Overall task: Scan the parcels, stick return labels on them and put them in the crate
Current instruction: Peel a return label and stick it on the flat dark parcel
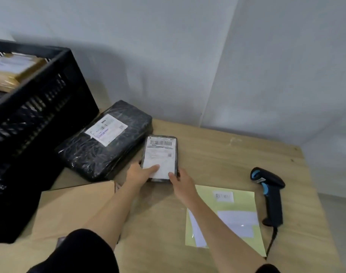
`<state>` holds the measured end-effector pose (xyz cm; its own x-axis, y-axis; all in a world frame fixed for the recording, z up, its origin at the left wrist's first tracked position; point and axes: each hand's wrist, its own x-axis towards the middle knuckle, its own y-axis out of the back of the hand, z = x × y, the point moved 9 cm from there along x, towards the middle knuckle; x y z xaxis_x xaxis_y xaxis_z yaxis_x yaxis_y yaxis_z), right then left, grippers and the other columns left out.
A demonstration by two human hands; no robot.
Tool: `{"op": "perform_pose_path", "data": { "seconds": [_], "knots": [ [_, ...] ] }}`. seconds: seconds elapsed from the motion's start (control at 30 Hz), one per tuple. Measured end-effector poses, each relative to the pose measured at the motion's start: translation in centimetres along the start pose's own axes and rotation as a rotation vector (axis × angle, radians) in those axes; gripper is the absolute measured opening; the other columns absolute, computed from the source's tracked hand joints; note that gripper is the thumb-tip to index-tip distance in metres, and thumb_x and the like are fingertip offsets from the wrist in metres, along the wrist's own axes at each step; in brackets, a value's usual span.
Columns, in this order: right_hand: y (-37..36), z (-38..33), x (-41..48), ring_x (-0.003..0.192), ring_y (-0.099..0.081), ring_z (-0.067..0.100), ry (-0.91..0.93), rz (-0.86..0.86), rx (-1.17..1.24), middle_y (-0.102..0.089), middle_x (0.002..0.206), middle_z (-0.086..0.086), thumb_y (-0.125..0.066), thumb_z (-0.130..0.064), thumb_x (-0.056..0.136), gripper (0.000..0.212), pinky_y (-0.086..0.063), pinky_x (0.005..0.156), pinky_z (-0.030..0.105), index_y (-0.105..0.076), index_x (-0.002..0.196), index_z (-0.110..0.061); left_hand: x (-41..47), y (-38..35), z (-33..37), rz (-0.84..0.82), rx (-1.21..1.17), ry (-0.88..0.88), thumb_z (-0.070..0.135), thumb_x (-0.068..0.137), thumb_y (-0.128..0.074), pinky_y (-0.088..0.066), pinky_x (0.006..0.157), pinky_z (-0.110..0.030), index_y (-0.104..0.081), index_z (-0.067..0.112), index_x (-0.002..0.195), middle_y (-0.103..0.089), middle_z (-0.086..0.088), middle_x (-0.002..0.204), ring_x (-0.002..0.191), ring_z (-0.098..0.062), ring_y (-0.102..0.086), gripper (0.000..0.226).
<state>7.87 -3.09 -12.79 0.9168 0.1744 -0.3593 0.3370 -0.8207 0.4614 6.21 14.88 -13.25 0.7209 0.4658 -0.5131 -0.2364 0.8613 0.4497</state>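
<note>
Head view: on the wooden tabletop, a glossy yellow label sheet lies nearer than the small parcel, a flat black-wrapped slab. The left hand and right hand hold it, fingers pinching its near end, thumbs on its white label. Left of it lies a crinkly black parcel; farther left is the slatted black crate.

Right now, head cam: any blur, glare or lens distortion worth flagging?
Head view: motion blur smears the crate and the tan parcel in it at left; bars on the small parcel are distinct, fine print not; small glare spot on the label sheet; wide-angle bows the wall corner; light soft, shadows faint.
</note>
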Motion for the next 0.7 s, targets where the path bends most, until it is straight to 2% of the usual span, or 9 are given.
{"op": "perform_pose_path", "data": {
  "seconds": [0.07,0.17,0.2,0.3,0.37,0.4,0.47,0.57,0.7],
  "knots": [
    [0.9,0.3,0.3,0.11,-0.057,0.028,-0.024,0.063,0.042,-0.06,0.122,0.01,-0.049,-0.022,0.097,0.033,-0.042,0.085,0.031,-0.052,0.126,-0.008,0.2,-1.4,-0.4,-0.069,-0.17,0.025,0.026,0.071,-0.082,-0.05,0.075,-0.025,-0.057,0.006,0.121,-0.066,-0.009,0.116,0.091,-0.017,-0.064,0.06],
    [3.6,0.9,0.1,0.096,-0.056,0.026,-0.007,0.113,0.049,-0.06,0.104,0.006,-0.053,-0.021,0.094,0.023,-0.042,0.077,0.031,-0.058,0.114,-0.01,0.4,-3.8,-0.1,-0.145,-0.252,0.062,0.027,0.063,-0.088,-0.053,0.09,-0.038,-0.051,0.008,0.124,-0.066,-0.007,0.117,0.1,-0.021,-0.065,0.074],
    [5.4,1.1,-0.2,0.098,-0.054,0.025,0.025,0.191,0.014,-0.058,0.105,0.005,-0.055,-0.021,0.093,0.023,-0.042,0.08,0.032,-0.058,0.113,-0.01,0.2,-4.6,0.4,-0.161,-0.256,0.061,0.029,0.061,-0.088,-0.052,0.093,-0.041,-0.05,0.008,0.125,-0.066,-0.006,0.118,0.102,-0.021,-0.065,0.077],
    [13.2,3.1,-3.3,0.117,-0.046,0.027,0.016,0.683,-0.115,-0.053,0.125,0.01,-0.06,-0.018,0.088,0.041,-0.035,0.096,0.036,-0.052,0.126,-0.007,-0.8,-6.9,1.9,-0.16,-0.321,0.026,0.025,0.06,-0.089,-0.052,0.092,-0.039,-0.04,0.01,0.128,-0.064,0.0,0.11,0.1,-0.019,-0.063,0.085],
    [17.4,6.5,-6.8,0.126,-0.041,0.033,-0.191,0.977,-0.126,-0.049,0.135,0.016,-0.063,-0.022,0.086,0.052,-0.032,0.098,0.044,-0.046,0.133,-0.005,-2.0,-8.5,2.9,-0.178,-0.349,-0.018,0.019,0.064,-0.088,-0.055,0.077,-0.028,-0.038,0.011,0.133,-0.062,0.008,0.098,0.09,-0.013,-0.064,0.085],
    [18.7,8.3,-8.1,0.129,-0.038,0.036,-0.312,1.04,-0.122,-0.044,0.14,0.017,-0.062,-0.026,0.087,0.057,-0.032,0.098,0.048,-0.041,0.136,-0.005,-2.5,-9.5,3.0,-0.205,-0.38,-0.021,0.014,0.065,-0.086,-0.055,0.069,-0.026,-0.04,0.01,0.131,-0.062,0.008,0.096,0.087,-0.011,-0.064,0.08],
    [20.3,11.2,-9.5,0.135,-0.032,0.038,-0.463,1.041,-0.119,-0.035,0.148,0.018,-0.057,-0.033,0.09,0.064,-0.03,0.101,0.053,-0.032,0.141,-0.004,-3.4,-11.0,2.9,-0.266,-0.446,0.0,0.005,0.068,-0.083,-0.057,0.072,-0.034,-0.047,0.008,0.125,-0.066,0.0,0.103,0.09,-0.017,-0.066,0.068],
    [21.5,14.1,-8.9,0.139,-0.026,0.036,-0.574,0.893,-0.097,-0.03,0.151,0.02,-0.051,-0.042,0.094,0.074,-0.024,0.107,0.053,-0.019,0.148,-0.004,-4.3,-11.7,3.1,-0.312,-0.423,-0.013,0.002,0.07,-0.08,-0.056,0.083,-0.039,-0.056,0.008,0.119,-0.068,-0.008,0.113,0.096,-0.023,-0.067,0.054],
    [22.4,15.9,-7.5,0.136,-0.03,0.037,-0.6,0.775,-0.046,-0.036,0.145,0.024,-0.051,-0.033,0.096,0.062,-0.025,0.111,0.048,-0.029,0.14,0.005,-4.8,-10.7,3.4,-0.306,-0.432,-0.037,0.002,0.07,-0.079,-0.056,0.068,-0.031,-0.054,0.008,0.121,-0.068,-0.005,0.109,0.092,-0.02,-0.068,0.057]
  ]
}}
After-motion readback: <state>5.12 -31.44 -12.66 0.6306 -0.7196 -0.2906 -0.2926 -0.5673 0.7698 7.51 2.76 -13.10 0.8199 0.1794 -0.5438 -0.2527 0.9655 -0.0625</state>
